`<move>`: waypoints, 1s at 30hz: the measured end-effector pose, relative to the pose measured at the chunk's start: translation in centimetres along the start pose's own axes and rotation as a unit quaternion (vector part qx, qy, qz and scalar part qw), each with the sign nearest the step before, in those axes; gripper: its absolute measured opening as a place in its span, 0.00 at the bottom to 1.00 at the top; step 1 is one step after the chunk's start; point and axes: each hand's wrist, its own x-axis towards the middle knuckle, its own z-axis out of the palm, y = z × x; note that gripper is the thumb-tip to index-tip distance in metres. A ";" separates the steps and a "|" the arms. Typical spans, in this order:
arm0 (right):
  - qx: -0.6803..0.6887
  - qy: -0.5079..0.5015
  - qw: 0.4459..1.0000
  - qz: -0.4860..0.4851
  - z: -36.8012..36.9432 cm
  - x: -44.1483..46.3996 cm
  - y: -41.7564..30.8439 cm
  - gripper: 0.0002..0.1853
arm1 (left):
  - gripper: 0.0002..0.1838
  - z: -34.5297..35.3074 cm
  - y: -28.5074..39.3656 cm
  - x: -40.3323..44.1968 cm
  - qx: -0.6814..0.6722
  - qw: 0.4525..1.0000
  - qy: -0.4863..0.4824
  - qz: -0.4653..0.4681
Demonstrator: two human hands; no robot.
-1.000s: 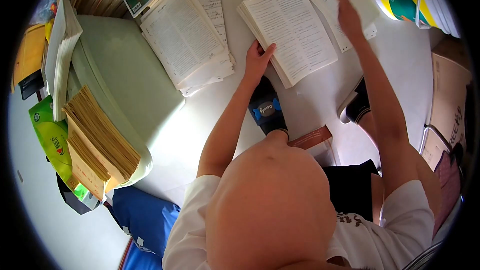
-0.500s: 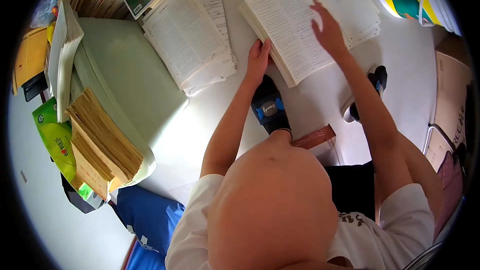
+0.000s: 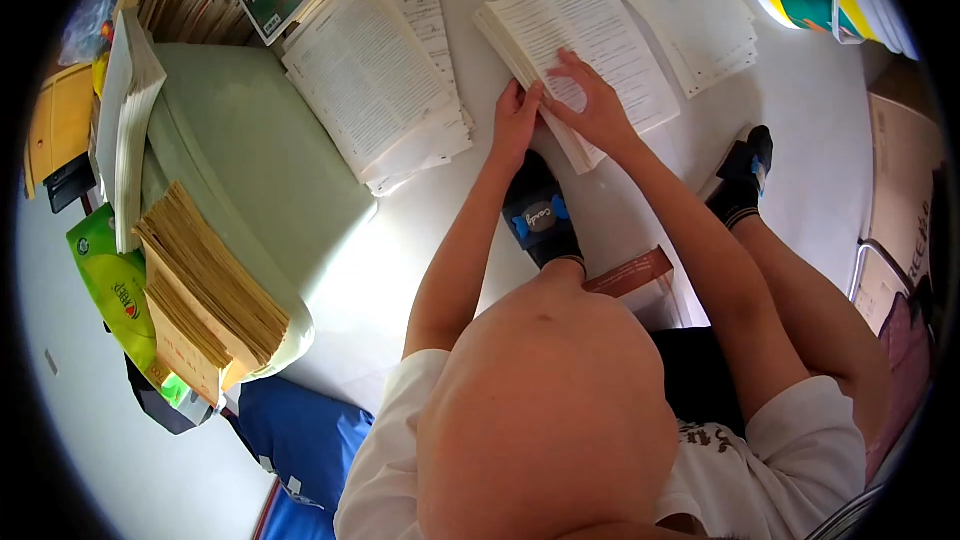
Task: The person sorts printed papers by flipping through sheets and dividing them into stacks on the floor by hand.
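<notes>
Shifts, on pale surface (image 3: 800, 90), across open book (image 3: 620, 65) beside loose sheets (image 3: 690, 10), bringing right hand (image 3: 600, 112) alongside left hand (image 3: 517, 122). Clasps book's left edge with left; curves right fingers (image 3: 572, 62) apart, cannot tell if pinching paper. Keep pages steady, separating single leaves lightly.

Thick printed-page stack (image 3: 612, 32), slanted; loose printed sheets (image 3: 685, 15) beside.
</notes>
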 end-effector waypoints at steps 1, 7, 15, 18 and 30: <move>0.002 -0.005 1.000 -0.003 -0.1 0.0 0.2 0.22 | 0.19 0.0 0.0 0.0 0.000 1.000 0.000 0.000; 0.057 -0.004 0.998 0.027 -1.0 0.1 0.4 0.20 | 0.20 0.1 -0.1 -0.1 -0.036 0.999 -0.006 0.011; -0.044 0.006 0.998 0.046 -3.4 2.5 -2.0 0.16 | 0.21 0.0 0.0 -0.1 -0.014 1.000 -0.002 -0.007; -0.029 0.043 0.999 0.004 -6.6 4.0 -3.7 0.15 | 0.21 0.3 0.6 -0.4 -0.016 1.000 -0.002 -0.004; -0.154 0.394 0.900 -0.107 -22.9 9.1 -8.8 0.11 | 0.23 0.3 0.7 -0.6 0.009 1.000 -0.012 0.000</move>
